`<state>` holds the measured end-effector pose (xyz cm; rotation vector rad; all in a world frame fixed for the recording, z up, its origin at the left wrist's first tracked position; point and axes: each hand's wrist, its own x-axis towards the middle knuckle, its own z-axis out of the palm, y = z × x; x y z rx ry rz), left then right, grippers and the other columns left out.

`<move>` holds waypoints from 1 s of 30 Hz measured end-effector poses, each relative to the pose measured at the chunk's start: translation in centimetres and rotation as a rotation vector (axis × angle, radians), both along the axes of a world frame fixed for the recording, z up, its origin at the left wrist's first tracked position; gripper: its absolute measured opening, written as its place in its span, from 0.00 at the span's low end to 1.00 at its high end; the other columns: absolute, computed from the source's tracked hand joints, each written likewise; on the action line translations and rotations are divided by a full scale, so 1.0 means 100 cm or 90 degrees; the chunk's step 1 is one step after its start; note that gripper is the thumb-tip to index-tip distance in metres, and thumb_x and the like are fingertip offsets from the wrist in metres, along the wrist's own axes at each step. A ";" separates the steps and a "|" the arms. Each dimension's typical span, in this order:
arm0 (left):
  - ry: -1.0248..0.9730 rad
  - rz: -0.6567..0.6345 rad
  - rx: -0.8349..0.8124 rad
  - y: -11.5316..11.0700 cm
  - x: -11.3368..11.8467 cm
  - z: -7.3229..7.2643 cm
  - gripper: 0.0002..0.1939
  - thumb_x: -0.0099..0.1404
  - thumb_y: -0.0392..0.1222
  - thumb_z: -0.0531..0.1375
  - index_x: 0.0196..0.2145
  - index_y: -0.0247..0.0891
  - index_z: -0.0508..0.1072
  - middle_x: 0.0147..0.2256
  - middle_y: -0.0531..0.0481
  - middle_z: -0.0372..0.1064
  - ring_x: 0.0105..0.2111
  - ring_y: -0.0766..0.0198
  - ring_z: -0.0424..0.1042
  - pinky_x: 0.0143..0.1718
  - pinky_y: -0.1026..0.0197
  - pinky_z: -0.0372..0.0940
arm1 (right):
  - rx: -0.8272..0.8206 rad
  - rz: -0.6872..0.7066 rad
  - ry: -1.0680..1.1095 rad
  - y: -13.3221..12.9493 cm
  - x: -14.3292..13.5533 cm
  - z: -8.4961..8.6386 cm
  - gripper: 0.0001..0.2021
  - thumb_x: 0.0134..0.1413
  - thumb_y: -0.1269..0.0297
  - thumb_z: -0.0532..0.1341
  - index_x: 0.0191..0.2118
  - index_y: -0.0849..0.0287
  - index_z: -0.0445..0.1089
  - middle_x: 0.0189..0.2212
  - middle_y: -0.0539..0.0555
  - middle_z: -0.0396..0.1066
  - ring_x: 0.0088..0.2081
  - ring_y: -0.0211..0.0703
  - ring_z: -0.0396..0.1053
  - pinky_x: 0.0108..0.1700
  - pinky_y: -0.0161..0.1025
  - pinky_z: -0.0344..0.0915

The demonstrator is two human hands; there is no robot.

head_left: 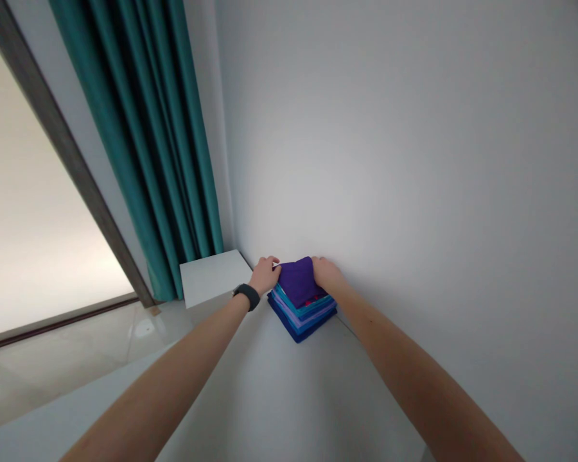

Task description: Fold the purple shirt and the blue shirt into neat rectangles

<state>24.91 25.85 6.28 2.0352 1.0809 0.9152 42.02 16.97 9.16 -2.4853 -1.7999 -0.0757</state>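
Note:
A purple folded cloth [297,282] lies at the top of a stack of folded cloths [302,323] in blue, teal and lilac, with a bit of red showing under the purple one. My left hand [264,274], with a dark watch [247,296] on its wrist, grips the purple cloth's left corner between thumb and fingers. At the far right edge of the same cloth, my right hand [326,273] has its fingers closed on the fabric. Some fingertips of the right hand are hidden behind the cloth.
The stack rests on a white surface [264,391] close against a pale wall [390,160]. A lower white tabletop [215,277] stands to the left, beside a teal curtain [149,141]. Farther left are a dark-framed panel [72,147] and a glossy floor [101,340].

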 end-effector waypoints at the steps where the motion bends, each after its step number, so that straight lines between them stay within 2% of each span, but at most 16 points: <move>1: 0.007 -0.005 0.029 -0.005 -0.003 0.004 0.05 0.60 0.34 0.59 0.36 0.37 0.73 0.37 0.44 0.69 0.42 0.55 0.68 0.48 0.56 0.59 | 0.011 0.008 -0.011 -0.004 -0.002 0.002 0.16 0.64 0.74 0.47 0.52 0.61 0.65 0.47 0.67 0.70 0.47 0.52 0.71 0.46 0.43 0.64; 2: 0.019 -0.016 0.062 -0.012 -0.006 0.008 0.05 0.61 0.35 0.59 0.37 0.38 0.73 0.39 0.44 0.69 0.45 0.54 0.66 0.50 0.55 0.57 | 0.023 0.017 -0.022 -0.009 -0.004 0.005 0.16 0.64 0.75 0.46 0.52 0.60 0.65 0.47 0.67 0.69 0.48 0.53 0.69 0.47 0.44 0.63; 4: 0.059 -0.066 0.118 -0.032 -0.013 0.016 0.03 0.63 0.38 0.59 0.33 0.39 0.72 0.37 0.45 0.69 0.45 0.53 0.66 0.51 0.54 0.56 | 0.044 0.050 -0.041 -0.021 -0.006 0.008 0.16 0.64 0.75 0.47 0.51 0.58 0.66 0.49 0.65 0.67 0.51 0.53 0.66 0.50 0.46 0.61; 7: 0.232 -0.186 0.315 -0.067 -0.019 0.024 0.07 0.67 0.45 0.56 0.36 0.41 0.71 0.35 0.48 0.69 0.40 0.56 0.67 0.46 0.54 0.58 | 0.078 0.203 -0.053 -0.045 -0.002 0.006 0.15 0.63 0.75 0.49 0.47 0.57 0.68 0.46 0.61 0.68 0.50 0.50 0.64 0.52 0.45 0.59; 9: 0.289 -0.210 0.390 -0.086 -0.020 0.024 0.10 0.66 0.50 0.59 0.39 0.41 0.70 0.37 0.49 0.69 0.40 0.56 0.67 0.44 0.55 0.59 | 0.121 0.322 -0.034 -0.060 0.004 -0.003 0.15 0.60 0.77 0.50 0.45 0.58 0.69 0.42 0.58 0.69 0.46 0.47 0.65 0.50 0.43 0.60; 12: 0.348 -0.204 0.429 -0.102 -0.018 0.019 0.11 0.65 0.48 0.61 0.41 0.41 0.68 0.38 0.49 0.69 0.41 0.56 0.68 0.42 0.56 0.60 | 0.205 0.400 -0.005 -0.079 0.012 -0.024 0.16 0.56 0.79 0.53 0.48 0.58 0.67 0.42 0.57 0.67 0.46 0.46 0.64 0.50 0.43 0.61; 15: 0.367 -0.201 0.420 -0.104 -0.016 0.013 0.07 0.66 0.44 0.59 0.41 0.41 0.67 0.38 0.50 0.69 0.40 0.57 0.68 0.38 0.58 0.61 | 0.287 0.387 -0.021 -0.091 0.013 -0.041 0.13 0.58 0.74 0.56 0.48 0.57 0.66 0.42 0.57 0.66 0.47 0.49 0.62 0.49 0.45 0.61; 19: 0.340 -0.213 0.376 -0.101 -0.016 0.010 0.02 0.68 0.39 0.55 0.38 0.41 0.67 0.37 0.50 0.68 0.37 0.60 0.69 0.36 0.60 0.61 | 0.359 0.357 -0.065 -0.094 0.004 -0.053 0.04 0.62 0.68 0.57 0.41 0.57 0.68 0.36 0.56 0.65 0.40 0.48 0.61 0.45 0.44 0.60; 25: 0.236 -0.217 0.317 -0.097 -0.016 0.002 0.06 0.69 0.37 0.51 0.34 0.40 0.66 0.33 0.52 0.66 0.32 0.63 0.67 0.33 0.61 0.61 | 0.427 0.351 -0.084 -0.090 -0.009 -0.062 0.09 0.66 0.64 0.54 0.38 0.56 0.70 0.31 0.53 0.65 0.35 0.45 0.61 0.42 0.42 0.57; 30: 0.159 -0.227 0.285 -0.095 -0.017 -0.002 0.06 0.68 0.36 0.51 0.34 0.39 0.66 0.32 0.53 0.65 0.31 0.63 0.66 0.33 0.61 0.60 | 0.500 0.284 -0.048 -0.082 -0.022 -0.063 0.10 0.67 0.65 0.52 0.37 0.58 0.70 0.30 0.54 0.68 0.35 0.45 0.62 0.42 0.41 0.56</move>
